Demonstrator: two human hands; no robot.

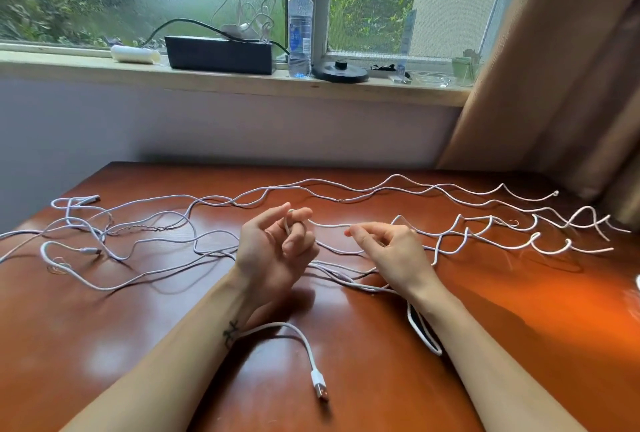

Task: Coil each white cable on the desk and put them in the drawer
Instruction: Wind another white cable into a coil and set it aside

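Left hand and right hand bare, both forearms uncovered to the frame edge, one small dark tattoo of crossed strokes on the inner left forearm near the wrist.

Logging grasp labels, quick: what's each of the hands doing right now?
Left hand: pinches a white cable.
Right hand: curled beside that cable; whether it grips it cannot be told.
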